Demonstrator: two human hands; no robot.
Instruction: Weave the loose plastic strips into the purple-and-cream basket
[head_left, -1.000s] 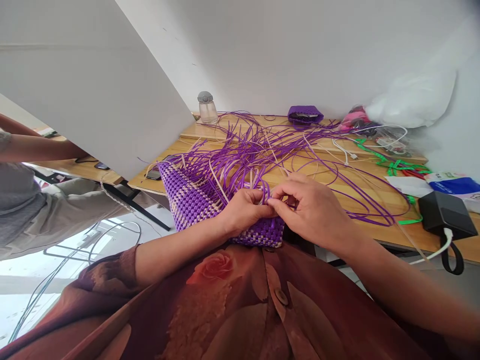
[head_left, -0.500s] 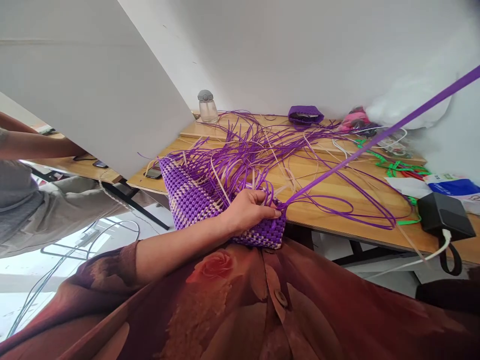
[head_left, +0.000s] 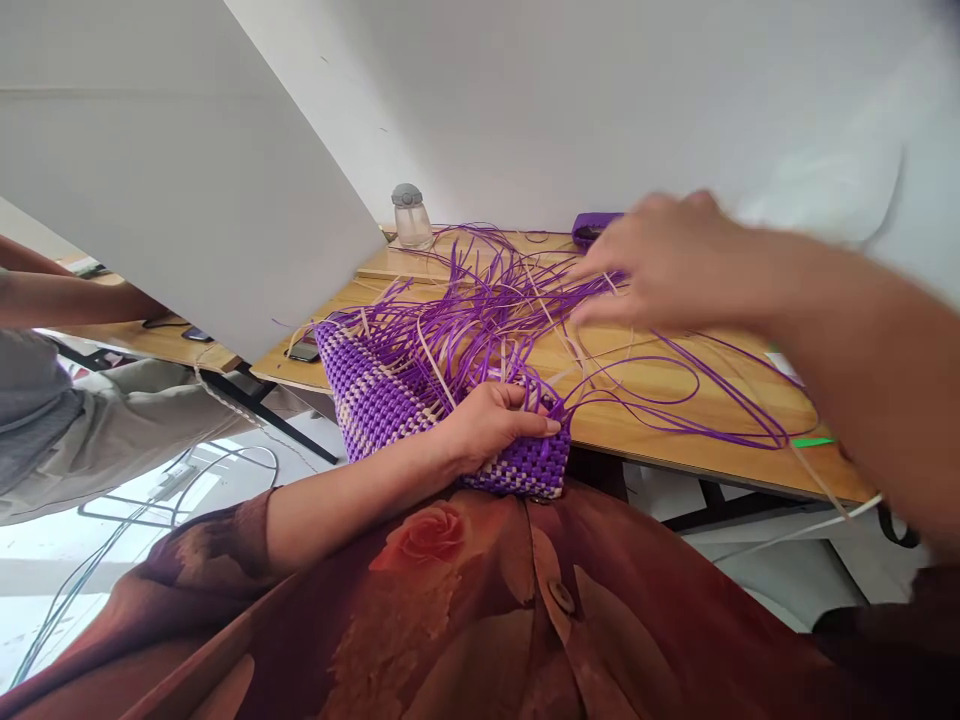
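My left thumb and fingers [head_left: 534,424] pinch together on the right end of the woven piece [head_left: 379,400], purple with cream bands, which lies against my front at the table's near edge. My right hand [head_left: 596,290] is up in the air over the loose strips [head_left: 480,320], thumb and fingers spread apart; it is blurred, and I cannot tell whether a strip touches it. The strips fan from the woven piece across the wooden table [head_left: 645,440], some looping off to the right. A phone [head_left: 303,351] lies just beside the piece's far left corner. Farther back stand a grey-lidded bottle [head_left: 411,222] and, partly behind my right hand, a purple pouch [head_left: 589,230]. Off to the left shows another person's forearm [head_left: 75,299].
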